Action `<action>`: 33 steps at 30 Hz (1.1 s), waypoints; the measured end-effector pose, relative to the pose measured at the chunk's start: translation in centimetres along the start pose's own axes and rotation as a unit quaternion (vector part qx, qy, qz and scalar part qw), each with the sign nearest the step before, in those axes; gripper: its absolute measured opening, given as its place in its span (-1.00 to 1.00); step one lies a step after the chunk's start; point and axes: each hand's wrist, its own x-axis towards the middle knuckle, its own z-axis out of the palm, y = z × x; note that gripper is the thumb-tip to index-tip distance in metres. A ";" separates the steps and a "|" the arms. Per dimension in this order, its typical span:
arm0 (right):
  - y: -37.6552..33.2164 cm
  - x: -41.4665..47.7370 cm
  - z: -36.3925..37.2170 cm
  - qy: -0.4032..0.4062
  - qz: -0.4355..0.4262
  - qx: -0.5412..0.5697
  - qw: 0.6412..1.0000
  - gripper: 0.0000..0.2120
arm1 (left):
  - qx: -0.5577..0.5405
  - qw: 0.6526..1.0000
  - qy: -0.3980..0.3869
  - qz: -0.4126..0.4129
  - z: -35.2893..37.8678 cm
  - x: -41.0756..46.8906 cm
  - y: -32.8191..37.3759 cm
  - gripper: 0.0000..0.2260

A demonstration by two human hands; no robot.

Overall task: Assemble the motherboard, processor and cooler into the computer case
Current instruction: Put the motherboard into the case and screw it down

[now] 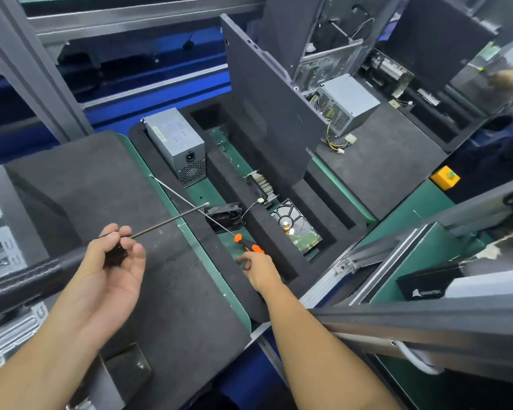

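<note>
My left hand (116, 261) grips the dark handle of a long screwdriver (172, 220), whose shaft points right toward the foam tray. My right hand (256, 269) holds the orange-and-black handle of a second long screwdriver (190, 204); its shaft runs up and left, crossing the first one. Beyond the crossed shafts a black cooler fan (224, 216) lies in the black foam tray (279, 261), with a finned heatsink (258, 184) just behind it. An open grey computer case (0, 232) shows at the left edge. No motherboard is visible.
The foam tray also holds a grey power supply (176, 143) and a hard drive (298, 229). A dark case side panel (267, 105) stands upright behind it. Another power supply (347, 103) and open cases sit at the back right. A yellow button box (444, 177) is at right.
</note>
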 end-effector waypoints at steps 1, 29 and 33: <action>0.6 0.4 0.3 -0.021 -0.045 -0.059 0.997 -0.87 | -0.005 1.000 -0.001 0.001 -0.1 0.0 0.0 -0.80; -2.2 1.3 0.1 -0.116 0.252 0.260 0.925 -0.63 | 0.003 1.000 0.000 0.013 0.2 -0.1 -0.1 -0.85; -3.1 1.8 -0.6 -0.136 0.278 0.245 0.919 -0.73 | 0.006 1.000 0.001 0.018 0.3 0.0 -0.1 -0.86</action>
